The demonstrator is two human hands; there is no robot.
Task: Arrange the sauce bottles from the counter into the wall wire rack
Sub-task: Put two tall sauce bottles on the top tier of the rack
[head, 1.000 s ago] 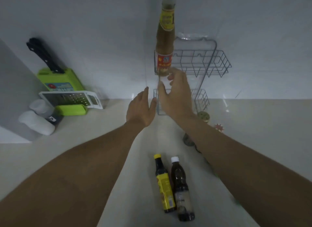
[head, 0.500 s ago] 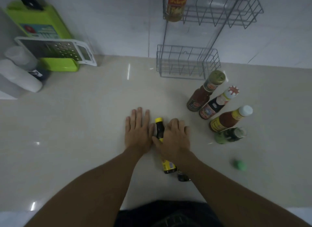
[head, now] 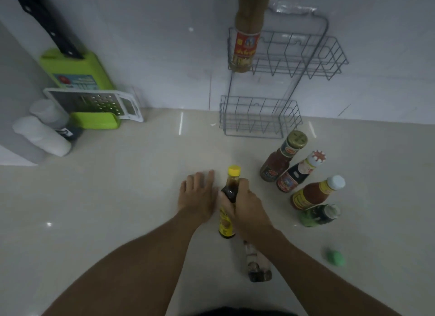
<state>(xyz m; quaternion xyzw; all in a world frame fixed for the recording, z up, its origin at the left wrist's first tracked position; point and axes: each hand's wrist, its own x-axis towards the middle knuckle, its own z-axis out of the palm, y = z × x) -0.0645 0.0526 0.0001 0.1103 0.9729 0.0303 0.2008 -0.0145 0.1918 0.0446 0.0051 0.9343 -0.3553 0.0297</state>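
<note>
My right hand is wrapped around a dark sauce bottle with a yellow cap and yellow label, standing on the counter. My left hand rests flat and open just left of it. A second dark bottle stands behind my right wrist, partly hidden. A tall brown bottle with a red label stands in the left end of the upper basket of the wall wire rack. The lower basket holds nothing. Several more sauce bottles stand at the right, among them a gold-capped one and a white-capped one.
A green knife block with a white grater leaning on it sits at the back left, beside two white containers. A small green object lies on the counter at the right.
My right hand left the tall bottle in the upper basket, came down to the counter and closed around the yellow-capped bottle. My left hand came down beside it.
</note>
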